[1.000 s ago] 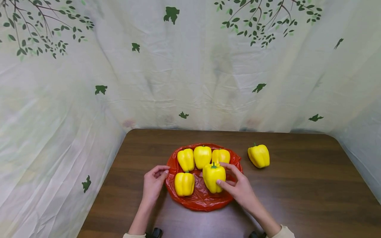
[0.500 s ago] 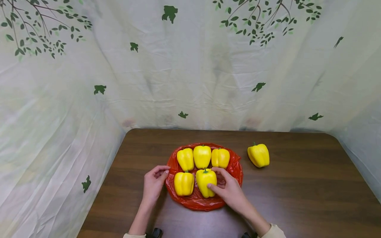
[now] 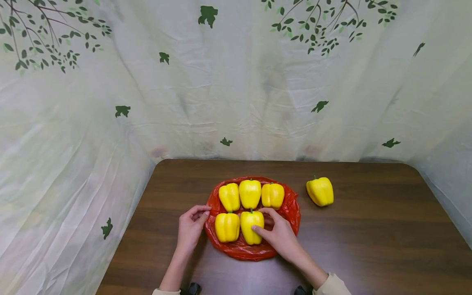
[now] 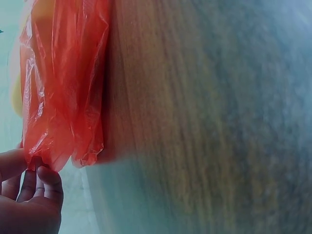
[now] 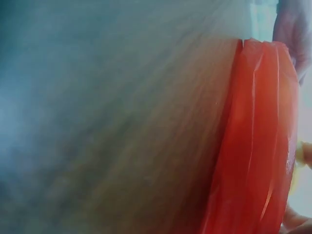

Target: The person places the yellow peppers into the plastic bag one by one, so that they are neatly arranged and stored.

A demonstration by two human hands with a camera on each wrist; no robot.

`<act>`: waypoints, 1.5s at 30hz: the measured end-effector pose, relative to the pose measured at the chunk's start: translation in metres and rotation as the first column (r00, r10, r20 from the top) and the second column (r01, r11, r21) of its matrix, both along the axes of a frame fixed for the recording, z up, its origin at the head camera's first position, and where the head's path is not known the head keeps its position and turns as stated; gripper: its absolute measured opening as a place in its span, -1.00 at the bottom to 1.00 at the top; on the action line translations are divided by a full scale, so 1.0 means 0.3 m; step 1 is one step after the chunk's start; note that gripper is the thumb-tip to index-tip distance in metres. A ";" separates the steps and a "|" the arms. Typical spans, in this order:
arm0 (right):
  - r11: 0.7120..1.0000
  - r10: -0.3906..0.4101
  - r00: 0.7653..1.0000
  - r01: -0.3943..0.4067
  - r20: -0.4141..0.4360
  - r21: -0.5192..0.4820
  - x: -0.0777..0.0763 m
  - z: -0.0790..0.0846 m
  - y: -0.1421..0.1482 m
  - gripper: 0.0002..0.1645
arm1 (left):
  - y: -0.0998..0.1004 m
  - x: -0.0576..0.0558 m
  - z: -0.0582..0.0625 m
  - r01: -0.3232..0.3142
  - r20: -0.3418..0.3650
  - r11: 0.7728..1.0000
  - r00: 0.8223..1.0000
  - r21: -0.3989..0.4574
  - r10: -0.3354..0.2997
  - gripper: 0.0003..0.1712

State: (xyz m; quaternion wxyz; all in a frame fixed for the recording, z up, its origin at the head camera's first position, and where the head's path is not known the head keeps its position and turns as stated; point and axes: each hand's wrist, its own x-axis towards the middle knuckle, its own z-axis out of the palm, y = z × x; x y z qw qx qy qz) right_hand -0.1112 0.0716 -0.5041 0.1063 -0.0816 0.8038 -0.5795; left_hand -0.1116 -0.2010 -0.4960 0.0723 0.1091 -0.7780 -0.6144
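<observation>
A red plastic bag [image 3: 243, 253], spread wide with its rim folded round, holds several yellow bell peppers. Three stand in its far row, the middle pepper [image 3: 250, 194] among them; a near-left pepper [image 3: 227, 228] stands in front. My right hand [image 3: 282, 237] grips the near-right pepper [image 3: 250, 231] between thumb and fingers, inside the bag. On the left, my left hand [image 3: 190, 229] pinches the bag's rim; the left wrist view shows thumb and fingertips on the red plastic [image 4: 48, 131]. Only the bag's outer side [image 5: 253, 146] and bits of hands show in the right wrist view.
One more yellow bell pepper [image 3: 320, 191] lies on the brown wooden table [image 3: 368, 229], right of the bag. A pale curtain [image 3: 258, 82] with leaf prints hangs behind the table's far edge and along both sides.
My right hand has brought its pepper left and down into the near row, beside the near-left pepper. My left hand stays at the bag's rim.
</observation>
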 end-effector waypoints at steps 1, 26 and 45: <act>1.000 -0.004 1.000 0.004 0.001 0.014 -0.002 0.002 -0.004 -0.37 | -0.001 0.000 -0.001 0.000 0.000 1.000 1.000 0.000 0.000 -0.86; 0.980 -0.070 0.997 0.077 -0.045 0.186 0.016 0.037 -0.033 -0.25 | 0.019 0.009 0.070 0.023 0.023 1.000 0.999 0.016 -0.024 -0.86; 0.936 -0.101 0.939 0.201 -0.328 0.289 -0.021 0.142 0.162 -0.39 | 0.036 0.031 0.136 0.027 0.034 1.000 0.999 -0.010 -0.026 -0.84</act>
